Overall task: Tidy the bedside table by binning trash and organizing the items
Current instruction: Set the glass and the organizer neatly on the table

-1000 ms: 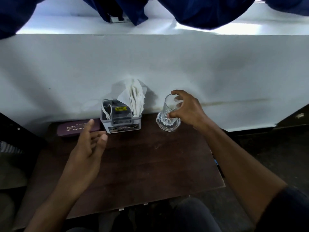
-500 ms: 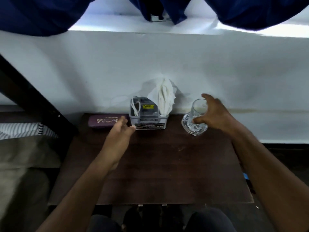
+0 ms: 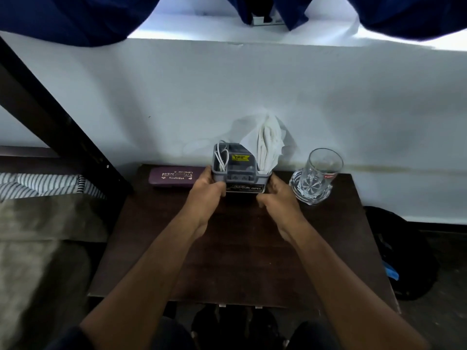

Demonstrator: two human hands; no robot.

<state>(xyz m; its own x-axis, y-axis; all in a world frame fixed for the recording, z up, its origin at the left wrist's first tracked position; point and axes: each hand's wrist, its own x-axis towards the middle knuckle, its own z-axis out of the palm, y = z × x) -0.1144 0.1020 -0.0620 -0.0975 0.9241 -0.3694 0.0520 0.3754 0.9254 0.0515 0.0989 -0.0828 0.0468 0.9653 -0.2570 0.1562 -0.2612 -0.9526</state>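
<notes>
A small grey organizer box (image 3: 242, 176) stands at the back of the dark wooden bedside table (image 3: 240, 261), against the wall. It holds a white cable, a dark item with a yellow label and white tissues (image 3: 269, 145). My left hand (image 3: 206, 192) grips its left side and my right hand (image 3: 279, 195) grips its right side. A clear drinking glass (image 3: 318, 173) stands upright to the right of the box, with no hand on it. A purple spectacle case (image 3: 174, 176) lies flat to the left, partly behind my left hand.
A white wall runs behind the table, with dark blue curtains above. A bed with striped and olive bedding (image 3: 38, 223) and a dark frame post (image 3: 50, 117) lies to the left. A black bag (image 3: 404, 256) sits on the floor to the right.
My right hand has let go of the glass and moved left to the organizer box. My left hand has moved forward and taken hold of the box's left side.
</notes>
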